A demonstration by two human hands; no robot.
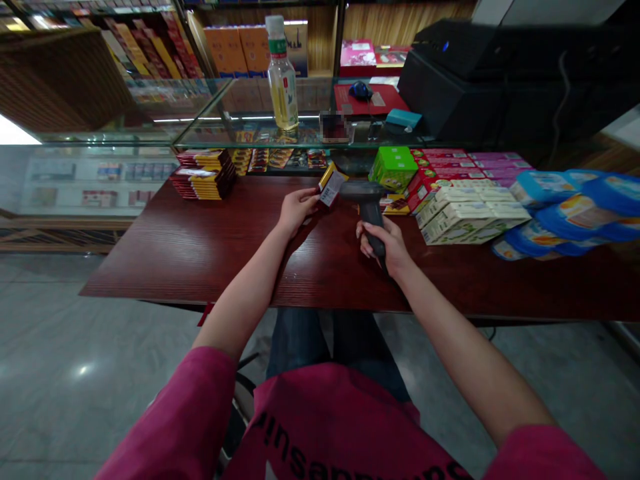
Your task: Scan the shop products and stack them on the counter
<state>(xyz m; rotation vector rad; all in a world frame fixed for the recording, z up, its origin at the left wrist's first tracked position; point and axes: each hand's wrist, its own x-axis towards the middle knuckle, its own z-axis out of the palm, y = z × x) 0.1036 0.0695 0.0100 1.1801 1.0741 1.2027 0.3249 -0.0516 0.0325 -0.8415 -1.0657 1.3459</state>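
Between the fingers of my left hand point(299, 209) is a small flat packet point(331, 185), yellow along its edge, with a pale printed label facing the scanner. My right hand point(385, 241) is wrapped round the handle of a black barcode scanner point(370, 200), whose head points left at the packet, a short way apart from it. Stacks of similar red and yellow packets point(207, 175) stand on the left of the dark wooden counter point(235, 247). A few more yellow and red packets point(395, 204) lie behind the scanner, partly hidden by it.
On the right are green boxes point(393, 167), red boxes point(447, 163), pale cartons point(463, 212) and blue-lidded tubs point(570, 210). A tall bottle point(283, 80) stands on the glass case behind the counter, near a mouse point(361, 91) and a black machine point(480, 87). A wicker basket point(60, 80) is at the far left.
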